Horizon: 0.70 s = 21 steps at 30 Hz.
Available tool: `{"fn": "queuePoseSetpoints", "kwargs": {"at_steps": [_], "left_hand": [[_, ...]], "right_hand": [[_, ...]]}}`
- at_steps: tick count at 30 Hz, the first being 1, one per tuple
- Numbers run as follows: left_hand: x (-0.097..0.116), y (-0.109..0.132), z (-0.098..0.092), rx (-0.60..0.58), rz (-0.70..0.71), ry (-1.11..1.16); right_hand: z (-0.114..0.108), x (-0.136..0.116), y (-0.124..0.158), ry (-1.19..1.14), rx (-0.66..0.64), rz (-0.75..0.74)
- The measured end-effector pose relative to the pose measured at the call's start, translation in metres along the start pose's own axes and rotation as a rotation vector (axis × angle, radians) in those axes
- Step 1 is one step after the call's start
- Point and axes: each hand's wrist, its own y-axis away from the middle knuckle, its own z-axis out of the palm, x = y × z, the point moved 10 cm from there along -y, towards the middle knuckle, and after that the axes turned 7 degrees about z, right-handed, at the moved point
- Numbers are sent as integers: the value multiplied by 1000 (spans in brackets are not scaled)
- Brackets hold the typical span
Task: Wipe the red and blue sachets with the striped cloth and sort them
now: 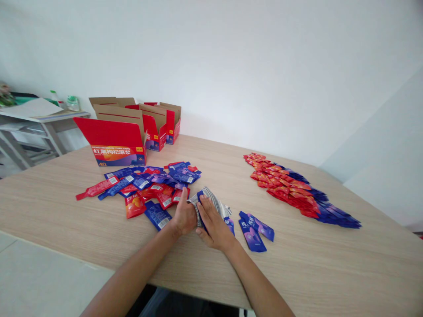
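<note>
My left hand is closed round a striped cloth near the table's front edge. Against the cloth, my right hand presses a blue sachet, mostly hidden under its fingers. Another blue sachet shows just beyond my right hand. Two blue sachets overlap on the table to the right. Left of my hands lies a loose pile of red and blue sachets, with one blue sachet close to my left wrist.
Open red cartons stand at the back left. Long overlapping rows of red sachets and blue sachets lie on the right of the wooden table. A side desk holds papers and a bottle.
</note>
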Motion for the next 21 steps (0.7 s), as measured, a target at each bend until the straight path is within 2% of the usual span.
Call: {"fn": "queuePoseSetpoints", "kwargs": {"at_steps": [5,9,16,21], "left_hand": [[-15,2,13,-102,-15,-112],[-22,4,20,-149,-23,-201],[-23,0,0,-100,42,-394],[-20,-3,-2,-109,109,-485]], "right_hand": [[-8,3,3,-84,125,94],[-8,14,3,-9,179,166],[-10,23,-1,262,207,113],[-15,30,-1,264,222,108]]}}
